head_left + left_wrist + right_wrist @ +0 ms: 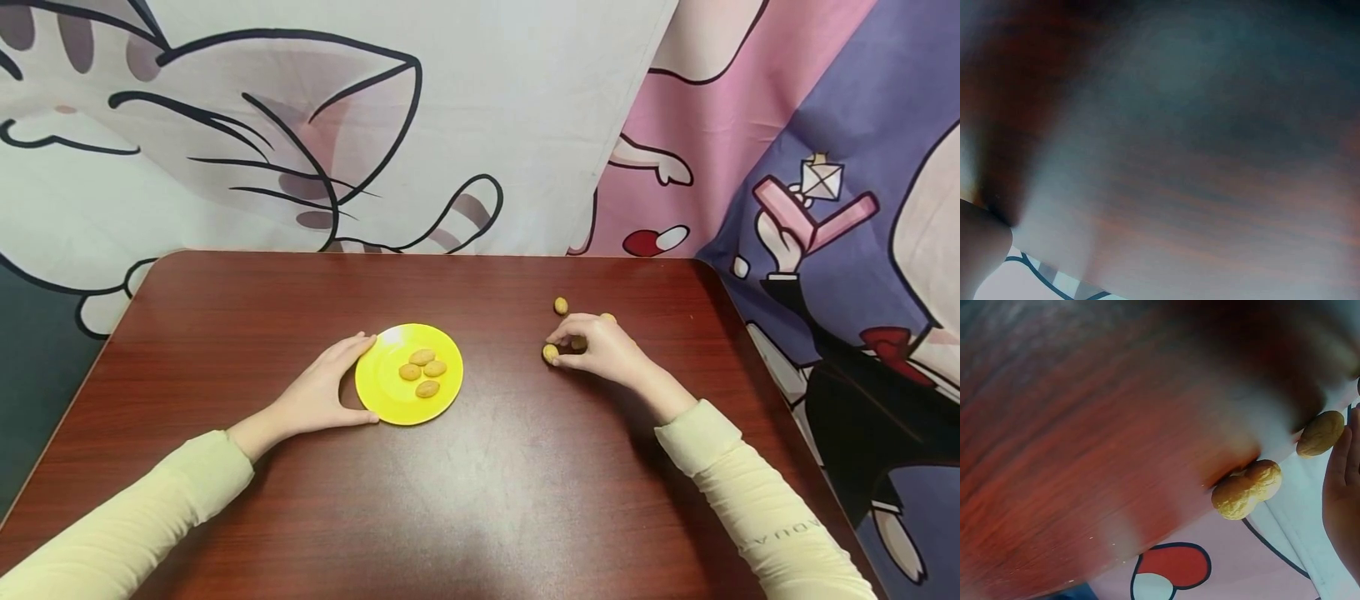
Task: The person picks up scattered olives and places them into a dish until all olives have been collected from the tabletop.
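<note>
A round yellow plate lies on the table with several small oval, yellow-brown nut-like pieces on it. My left hand holds the plate's left rim between thumb and fingers. Farther right, my right hand has its thumb and forefinger around one nut-like piece on the table. Another piece shows under that hand, one peeks out behind it, and one lies beyond the fingertips. In the right wrist view, wrinkled pieces sit near part of the right hand.
The dark red-brown wooden table ends at a far edge against a cloth with cartoon cats. A pink and blue printed cloth hangs at the right. The left wrist view is mostly blurred tabletop.
</note>
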Motion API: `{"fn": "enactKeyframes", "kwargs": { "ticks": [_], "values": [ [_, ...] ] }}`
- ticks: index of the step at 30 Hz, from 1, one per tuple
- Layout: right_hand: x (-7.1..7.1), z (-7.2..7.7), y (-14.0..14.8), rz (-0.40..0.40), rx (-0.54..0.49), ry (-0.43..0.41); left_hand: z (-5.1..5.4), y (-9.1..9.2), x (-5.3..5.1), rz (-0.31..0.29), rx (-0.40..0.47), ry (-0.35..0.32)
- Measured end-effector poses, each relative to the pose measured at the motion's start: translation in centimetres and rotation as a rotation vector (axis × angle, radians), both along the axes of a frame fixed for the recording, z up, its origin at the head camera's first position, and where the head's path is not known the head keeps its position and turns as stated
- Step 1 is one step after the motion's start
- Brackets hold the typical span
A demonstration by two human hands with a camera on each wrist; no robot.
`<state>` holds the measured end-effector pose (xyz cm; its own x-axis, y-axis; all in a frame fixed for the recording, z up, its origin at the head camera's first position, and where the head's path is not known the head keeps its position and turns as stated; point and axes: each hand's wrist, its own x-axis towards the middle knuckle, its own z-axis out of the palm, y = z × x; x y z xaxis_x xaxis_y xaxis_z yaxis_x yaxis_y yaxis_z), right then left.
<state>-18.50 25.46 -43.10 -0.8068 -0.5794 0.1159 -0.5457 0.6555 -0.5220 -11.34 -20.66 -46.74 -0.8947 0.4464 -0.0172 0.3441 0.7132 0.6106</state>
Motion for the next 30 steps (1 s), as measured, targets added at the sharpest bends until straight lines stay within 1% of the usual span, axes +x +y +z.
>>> {"fn": "enactKeyframes", "kwargs": {
  "ticks": [7,12,19,22,26,30],
  "values": [
    [0.1,0.1,-0.1,0.011,0.034,-0.005,0.0,0.0,0.0,0.006,-0.005,-0.005],
    [0.1,0.0,-0.2,0.019,0.039,-0.019,0.0,0.1,0.0,0.003,-0.003,-0.004],
    [0.1,-0.1,-0.4,0.032,0.048,0.007,0.1,0.1,0.0,0.007,-0.007,-0.003],
    [0.1,-0.1,-0.7,0.045,0.036,0.018,0.0,0.0,0.0,0.009,-0.012,-0.003],
    [0.0,0.0,-1.4,0.07,0.017,0.041,0.0,0.0,0.0,0.011,-0.01,-0.007],
    [-0.3,0.3,-2.5,0.083,0.018,0.05,0.1,0.0,0.0,0.012,-0.011,-0.013]
  ]
}}
